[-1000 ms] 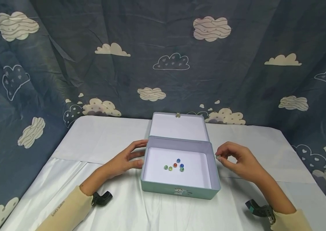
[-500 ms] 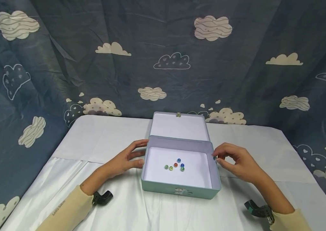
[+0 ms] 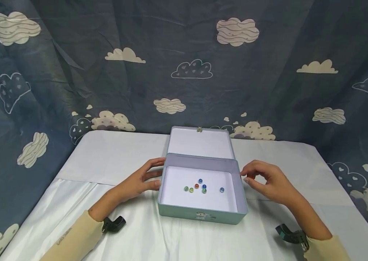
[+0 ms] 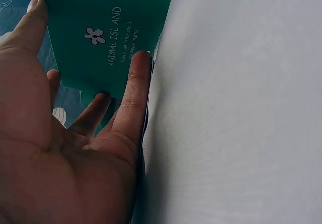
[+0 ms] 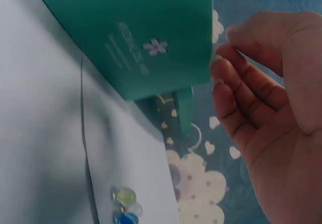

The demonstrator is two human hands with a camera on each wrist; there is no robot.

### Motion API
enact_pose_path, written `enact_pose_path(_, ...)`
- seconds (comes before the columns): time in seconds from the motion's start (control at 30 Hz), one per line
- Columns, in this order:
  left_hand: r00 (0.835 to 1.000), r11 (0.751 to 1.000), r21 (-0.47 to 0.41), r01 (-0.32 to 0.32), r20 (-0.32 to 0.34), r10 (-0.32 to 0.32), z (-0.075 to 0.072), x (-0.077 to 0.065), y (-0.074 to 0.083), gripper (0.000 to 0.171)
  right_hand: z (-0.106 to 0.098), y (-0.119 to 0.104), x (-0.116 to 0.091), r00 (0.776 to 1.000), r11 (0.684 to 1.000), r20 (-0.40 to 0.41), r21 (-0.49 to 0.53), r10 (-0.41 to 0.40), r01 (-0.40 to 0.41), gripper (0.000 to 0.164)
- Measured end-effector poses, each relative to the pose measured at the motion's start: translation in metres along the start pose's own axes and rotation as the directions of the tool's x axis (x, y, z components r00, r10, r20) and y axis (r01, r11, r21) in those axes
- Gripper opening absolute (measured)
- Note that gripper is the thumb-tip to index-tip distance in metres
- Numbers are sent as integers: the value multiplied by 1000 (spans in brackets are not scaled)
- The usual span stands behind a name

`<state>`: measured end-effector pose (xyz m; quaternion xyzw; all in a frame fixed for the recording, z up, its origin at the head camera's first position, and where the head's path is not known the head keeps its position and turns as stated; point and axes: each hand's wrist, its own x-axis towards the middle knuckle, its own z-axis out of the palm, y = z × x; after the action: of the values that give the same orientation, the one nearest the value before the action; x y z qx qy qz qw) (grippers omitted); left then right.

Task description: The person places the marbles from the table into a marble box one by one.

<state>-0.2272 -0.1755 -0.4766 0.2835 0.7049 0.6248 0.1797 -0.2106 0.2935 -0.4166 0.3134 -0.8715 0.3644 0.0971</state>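
A green tin box (image 3: 203,216) lies in the middle with its lid (image 3: 200,143) tipped back. Inside are several glass marbles: green and yellowish ones to the left, an orange one (image 3: 196,186), blue ones (image 3: 200,181) near the middle, and a lone blue marble (image 3: 221,190) farther right. My left hand (image 3: 138,183) rests along the left wall, fingers extended, touching the tin box (image 4: 85,27). At the right rim, my right hand (image 3: 270,181) has its fingertips by the edge. In the right wrist view its fingers (image 5: 231,78) are loosely bent, thumb apart, with nothing between them.
More marbles, one yellow-green (image 5: 125,196) and one blue (image 5: 128,218), lie on the white cloth (image 5: 50,148) right of the box. A dark cloud-print curtain (image 3: 190,36) hangs behind. Black wrist devices sit on both forearms, such as the left one (image 3: 113,224).
My right fingers brought a marble to the right rim and let it go; a blue marble now sits in the right part of the box. The left hand stays put.
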Motion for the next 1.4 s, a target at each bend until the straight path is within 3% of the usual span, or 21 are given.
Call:
enact_pose_path(0.13,1000,1000,13,7,-6,-7,-1,-1,1,77,-7,7,-1,998,995,-26,-88,54,-56,32)
enact_pose_path(0.3,1000,1000,20,-1,-4,1,0,-1,1,78,-13,21,-7,984,972,-23,-154,176,-177,23)
enact_pose_path(0.53,1000,1000,17,-10,-3,10,0,0,1,78,-21,46,-16,957,948,7,-145,288,-284,18)
enact_pose_path(0.77,1000,1000,15,-5,2,5,-1,1,0,78,-28,63,-23,914,908,38,-137,403,-395,16)
enact_pose_path(1.1,1000,1000,17,-8,2,8,0,0,-1,79,-30,76,-34,883,886,103,-129,459,-445,16)
enact_pose_path(1.4,1000,1000,23,-8,-2,8,0,-1,0,79,-39,77,-39,869,897,238,-33,434,-440,17)
